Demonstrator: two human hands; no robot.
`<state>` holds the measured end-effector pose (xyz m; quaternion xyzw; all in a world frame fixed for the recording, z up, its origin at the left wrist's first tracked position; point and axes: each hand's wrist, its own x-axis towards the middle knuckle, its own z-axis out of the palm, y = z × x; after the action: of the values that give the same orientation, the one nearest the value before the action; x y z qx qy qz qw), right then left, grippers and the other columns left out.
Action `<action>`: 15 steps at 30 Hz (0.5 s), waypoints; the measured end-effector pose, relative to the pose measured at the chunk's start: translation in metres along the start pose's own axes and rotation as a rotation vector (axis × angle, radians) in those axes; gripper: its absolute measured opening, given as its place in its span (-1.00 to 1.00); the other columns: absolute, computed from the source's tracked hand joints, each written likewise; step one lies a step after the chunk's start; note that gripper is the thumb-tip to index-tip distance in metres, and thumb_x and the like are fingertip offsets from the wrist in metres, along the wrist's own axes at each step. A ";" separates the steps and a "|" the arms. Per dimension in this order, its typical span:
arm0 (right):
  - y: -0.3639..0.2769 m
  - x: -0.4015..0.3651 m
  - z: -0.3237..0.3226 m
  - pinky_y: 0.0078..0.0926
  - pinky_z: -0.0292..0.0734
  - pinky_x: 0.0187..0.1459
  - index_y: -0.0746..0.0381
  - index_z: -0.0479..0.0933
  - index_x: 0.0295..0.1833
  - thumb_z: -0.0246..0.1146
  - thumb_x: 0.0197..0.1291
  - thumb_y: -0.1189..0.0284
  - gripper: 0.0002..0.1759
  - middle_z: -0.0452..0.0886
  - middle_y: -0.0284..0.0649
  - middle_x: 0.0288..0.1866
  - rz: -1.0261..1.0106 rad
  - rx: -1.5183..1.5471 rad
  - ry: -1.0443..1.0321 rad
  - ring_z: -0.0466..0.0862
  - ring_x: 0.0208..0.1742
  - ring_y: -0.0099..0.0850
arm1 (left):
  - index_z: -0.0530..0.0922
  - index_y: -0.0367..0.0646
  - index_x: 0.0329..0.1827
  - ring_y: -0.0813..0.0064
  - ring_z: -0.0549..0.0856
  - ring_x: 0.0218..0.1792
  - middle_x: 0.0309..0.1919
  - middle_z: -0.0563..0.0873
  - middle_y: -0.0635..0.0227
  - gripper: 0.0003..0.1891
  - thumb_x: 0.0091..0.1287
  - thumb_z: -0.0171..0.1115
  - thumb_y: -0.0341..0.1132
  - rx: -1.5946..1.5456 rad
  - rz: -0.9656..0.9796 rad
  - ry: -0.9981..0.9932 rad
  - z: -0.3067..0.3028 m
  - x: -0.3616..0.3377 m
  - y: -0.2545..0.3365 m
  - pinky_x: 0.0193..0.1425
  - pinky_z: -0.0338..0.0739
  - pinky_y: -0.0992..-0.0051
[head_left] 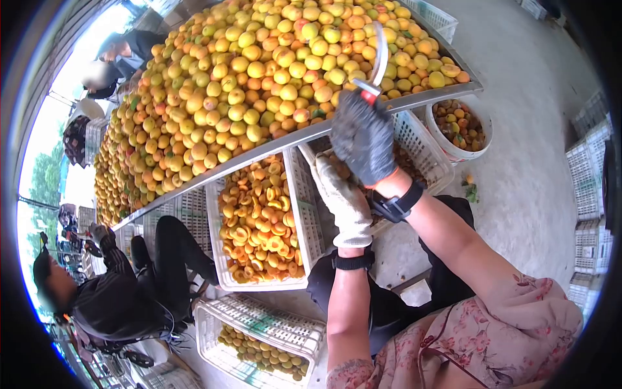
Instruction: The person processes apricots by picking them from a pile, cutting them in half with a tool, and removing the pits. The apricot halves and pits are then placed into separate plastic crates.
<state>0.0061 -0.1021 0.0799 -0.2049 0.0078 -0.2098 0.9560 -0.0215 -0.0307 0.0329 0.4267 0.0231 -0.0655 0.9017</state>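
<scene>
My right hand (pixel 363 136), in a dark glove, grips a curved knife (pixel 379 58) by its red handle; the blade points up over the heap of yellow-orange apricots (pixel 259 71) on the metal table (pixel 414 100). Just below it is my left hand (pixel 343 198), in a pale cloth glove, with fingers closed under the right hand; whether it holds a fruit is hidden. Both hands hover at the table's front edge, above a white crate (pixel 424 152).
A white crate of halved apricots (pixel 259 223) stands under the table edge. A white bucket (pixel 460 129) holds fruit at the right. Another crate (pixel 262 340) sits lower. A seated person in black (pixel 123 292) works at the left. Stacked crates (pixel 586 188) line the right.
</scene>
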 end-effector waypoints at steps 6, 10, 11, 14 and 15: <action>-0.008 0.010 -0.012 -0.59 0.15 -0.68 -0.02 0.22 -0.49 0.11 0.36 0.17 -0.64 0.15 -0.53 -0.66 0.180 0.150 0.003 0.21 -0.73 -0.60 | 0.36 0.07 -0.37 0.76 0.22 -0.71 -0.60 0.38 0.64 -0.69 0.44 -0.02 0.04 -0.006 -0.055 0.045 0.017 -0.005 0.021 -0.66 0.05 0.69; 0.000 0.011 -0.011 -0.57 0.13 -0.65 -0.04 0.20 -0.51 0.11 0.35 0.14 -0.62 0.12 -0.53 -0.68 0.253 0.140 0.223 0.17 -0.74 -0.59 | 0.40 0.08 -0.39 0.73 0.33 -0.71 -0.66 0.40 0.63 -0.65 0.41 0.01 0.11 -0.057 -0.158 0.054 0.010 -0.001 0.022 -0.67 0.12 0.67; 0.000 0.011 -0.014 -0.56 0.15 -0.66 -0.03 0.22 -0.50 0.14 0.33 0.15 -0.63 0.13 -0.54 -0.69 0.235 0.151 0.147 0.19 -0.76 -0.58 | 0.41 0.07 -0.37 0.72 0.34 -0.71 -0.64 0.42 0.62 -0.65 0.42 0.00 0.11 -0.064 -0.165 0.020 0.002 0.002 0.017 -0.66 0.14 0.67; -0.005 0.014 -0.015 -0.55 0.17 -0.66 -0.03 0.24 -0.49 0.16 0.31 0.14 -0.64 0.16 -0.54 -0.69 0.212 0.067 0.075 0.21 -0.77 -0.56 | 0.41 0.06 -0.31 0.73 0.31 -0.67 -0.59 0.40 0.62 -0.69 0.45 -0.01 0.06 -0.046 -0.176 -0.033 0.007 0.005 0.017 -0.62 0.15 0.70; -0.007 0.013 -0.015 -0.53 0.18 -0.66 -0.02 0.24 -0.48 0.18 0.29 0.13 -0.64 0.19 -0.53 -0.69 0.216 0.016 0.055 0.25 -0.77 -0.57 | 0.40 0.05 -0.31 0.74 0.29 -0.65 -0.59 0.37 0.63 -0.71 0.46 -0.02 0.02 0.079 -0.124 -0.065 0.005 0.006 0.015 -0.61 0.14 0.71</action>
<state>0.0132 -0.1188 0.0698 -0.1894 0.0542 -0.1110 0.9741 -0.0133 -0.0258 0.0464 0.4575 0.0178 -0.1358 0.8786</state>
